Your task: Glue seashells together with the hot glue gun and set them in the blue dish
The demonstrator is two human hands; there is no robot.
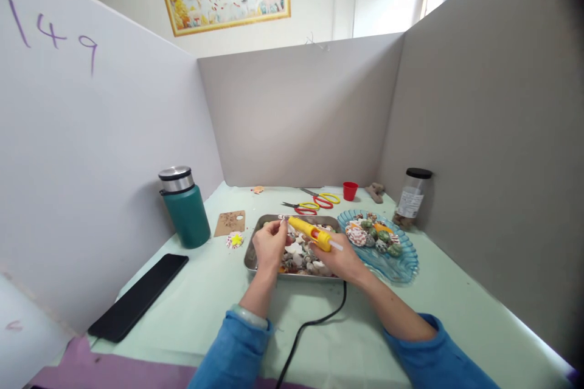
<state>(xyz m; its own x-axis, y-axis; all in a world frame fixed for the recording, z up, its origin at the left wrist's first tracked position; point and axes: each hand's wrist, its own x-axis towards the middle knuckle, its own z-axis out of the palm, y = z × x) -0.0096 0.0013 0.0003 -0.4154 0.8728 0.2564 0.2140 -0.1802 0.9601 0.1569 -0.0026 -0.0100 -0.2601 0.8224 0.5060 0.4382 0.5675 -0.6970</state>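
My right hand (338, 255) is wrapped round a yellow hot glue gun (310, 231), whose clear glue stick pokes out at the rear. The gun's nozzle points left, at the fingertips of my left hand (271, 244). Those fingers are pinched together around something small and pale, too little to name. Both hands are above a metal tray (250, 255) filled with shells, small stones and a white starfish shape (296, 249). A black cord (314, 322) runs from below the gun toward the front edge.
Left of the tray are a green flask (186, 216), a black phone-like slab (139, 298), a brown card (229, 223) and a yellow-star piece (235, 240). Behind lie scissors (303, 206) and a red cup (350, 191). At right are a blue shell-filled plate (408, 270) and a jar (412, 197).
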